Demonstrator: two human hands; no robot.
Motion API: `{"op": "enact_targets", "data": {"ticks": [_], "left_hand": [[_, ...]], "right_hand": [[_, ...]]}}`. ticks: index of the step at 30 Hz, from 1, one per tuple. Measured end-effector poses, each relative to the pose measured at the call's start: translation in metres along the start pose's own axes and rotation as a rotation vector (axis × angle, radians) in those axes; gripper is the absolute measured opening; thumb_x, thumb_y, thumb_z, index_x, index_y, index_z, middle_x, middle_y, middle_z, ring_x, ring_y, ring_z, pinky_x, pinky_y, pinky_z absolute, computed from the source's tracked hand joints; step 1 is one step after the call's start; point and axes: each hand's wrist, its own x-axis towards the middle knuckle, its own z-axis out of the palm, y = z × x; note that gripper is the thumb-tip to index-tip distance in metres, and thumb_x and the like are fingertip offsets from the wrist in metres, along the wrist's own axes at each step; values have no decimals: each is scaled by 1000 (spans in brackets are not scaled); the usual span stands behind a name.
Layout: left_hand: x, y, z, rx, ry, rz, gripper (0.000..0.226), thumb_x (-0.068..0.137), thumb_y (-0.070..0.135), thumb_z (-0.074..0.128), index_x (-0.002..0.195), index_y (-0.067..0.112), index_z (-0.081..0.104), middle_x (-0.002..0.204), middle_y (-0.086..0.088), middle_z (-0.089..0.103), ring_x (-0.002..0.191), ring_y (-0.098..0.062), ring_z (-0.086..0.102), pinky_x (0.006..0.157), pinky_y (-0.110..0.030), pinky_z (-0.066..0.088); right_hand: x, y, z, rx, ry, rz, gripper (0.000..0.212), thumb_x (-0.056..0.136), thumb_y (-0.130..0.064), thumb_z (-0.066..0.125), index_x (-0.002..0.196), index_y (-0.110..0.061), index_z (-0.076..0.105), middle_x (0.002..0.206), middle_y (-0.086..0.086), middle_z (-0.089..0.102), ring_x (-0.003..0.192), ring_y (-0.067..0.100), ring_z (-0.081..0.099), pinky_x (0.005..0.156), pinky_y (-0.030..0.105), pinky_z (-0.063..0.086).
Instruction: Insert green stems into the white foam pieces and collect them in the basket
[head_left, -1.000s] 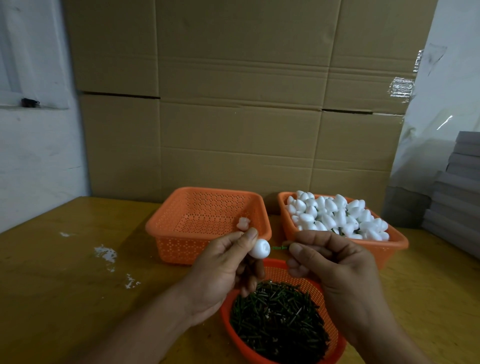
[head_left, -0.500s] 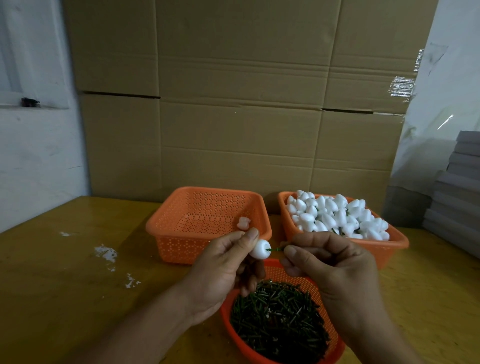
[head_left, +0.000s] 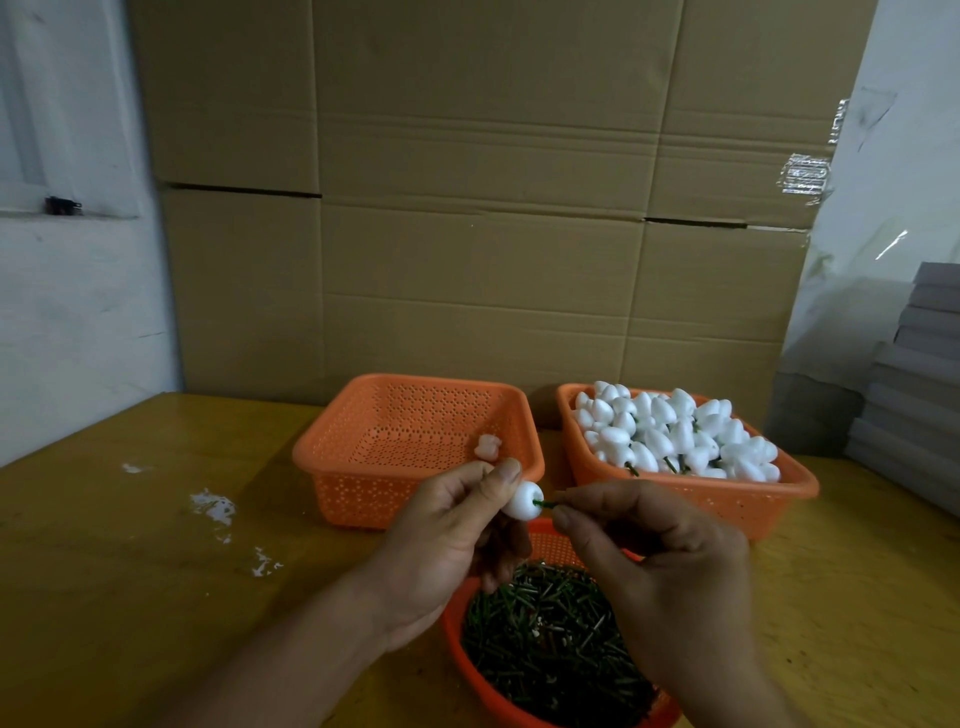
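Note:
My left hand (head_left: 447, 540) pinches a white foam piece (head_left: 521, 503) between thumb and fingers, above the near basket. My right hand (head_left: 660, 566) pinches a short green stem (head_left: 545, 503) whose tip is stuck in the foam piece's right side. Below my hands a round orange basket (head_left: 550, 538) holds a heap of green stems (head_left: 550, 644). The orange basket at the back right (head_left: 691, 493) is piled with white foam pieces (head_left: 675, 434), some with stems showing. The orange basket at the back left (head_left: 363, 467) holds one small white foam piece (head_left: 487, 447).
The baskets stand on a yellow wooden table (head_left: 130, 561) with white scraps (head_left: 213, 506) on its left part. Stacked cardboard boxes (head_left: 467, 208) close off the back. Grey boards (head_left: 924, 379) are piled at the right edge; a white wall lies to the left.
My right hand has moved left toward the foam piece, and the green stem has gone into it. My left hand has stayed in place.

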Motion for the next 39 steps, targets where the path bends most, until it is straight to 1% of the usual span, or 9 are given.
{"op": "enact_targets", "data": {"ticks": [4, 10, 18, 25, 27, 31, 33, 36, 39], "left_hand": [[0, 0, 1, 0, -3, 9, 33, 88, 52, 60, 79, 20, 68, 67, -9, 62, 55, -18, 53, 48, -26, 41], [0, 0, 1, 5, -2, 23, 34, 92, 51, 63, 78, 21, 68, 66, -8, 62, 54, -17, 54, 48, -26, 42], [0, 0, 1, 29, -11, 53, 31, 86, 51, 66, 77, 22, 67, 67, -6, 64, 54, -15, 56, 48, -24, 43], [-1, 1, 2, 41, -13, 86, 28, 85, 46, 70, 83, 18, 70, 69, -5, 65, 56, -16, 57, 50, -25, 44], [-1, 1, 2, 41, 3, 98, 28, 85, 44, 73, 85, 16, 70, 71, -7, 65, 57, -17, 57, 49, -25, 44], [-1, 3, 2, 21, 18, 119, 24, 83, 41, 77, 86, 18, 70, 70, -9, 64, 55, -16, 57, 48, -23, 44], [-1, 4, 2, -5, 26, 128, 22, 79, 39, 77, 86, 19, 71, 71, -9, 64, 54, -15, 57, 48, -23, 44], [-1, 4, 2, -37, 28, 143, 22, 78, 33, 82, 90, 18, 72, 74, -9, 67, 55, -15, 58, 48, -23, 45], [-1, 5, 1, -34, 21, 158, 24, 74, 32, 83, 92, 19, 73, 78, -9, 68, 59, -15, 60, 51, -24, 47]], "right_hand": [[0, 1, 0, -14, -5, -41, 13, 73, -21, 79, 85, -24, 78, 80, -20, 75, 70, -2, 72, 64, 12, 55], [0, 2, 0, -23, -3, -67, 14, 73, -19, 79, 85, -24, 77, 81, -20, 75, 69, -2, 72, 64, 12, 55], [-2, 2, 2, -24, -22, -97, 14, 74, -14, 80, 86, -22, 78, 82, -21, 75, 69, -4, 71, 63, 10, 54], [-2, 3, 1, -55, -11, -52, 31, 71, -4, 85, 86, -29, 76, 81, -24, 74, 68, -4, 71, 63, 11, 55], [-2, 1, 1, -67, -15, -46, 30, 72, -8, 84, 86, -32, 75, 79, -24, 74, 67, -3, 71, 61, 13, 55], [0, -2, 0, -85, -49, -24, 12, 77, -26, 77, 87, -32, 76, 75, -23, 72, 62, -1, 69, 55, 20, 55], [0, -3, 0, -84, -70, 4, 9, 79, -29, 75, 87, -32, 77, 73, -23, 72, 60, 0, 68, 53, 23, 55], [-1, -2, 1, -100, -100, 38, 14, 81, -21, 78, 87, -33, 77, 70, -21, 72, 57, 3, 67, 50, 24, 54], [-3, 0, 1, -78, -115, 104, 25, 80, -8, 80, 83, -33, 77, 68, -18, 72, 55, 4, 67, 51, 18, 52]]}}
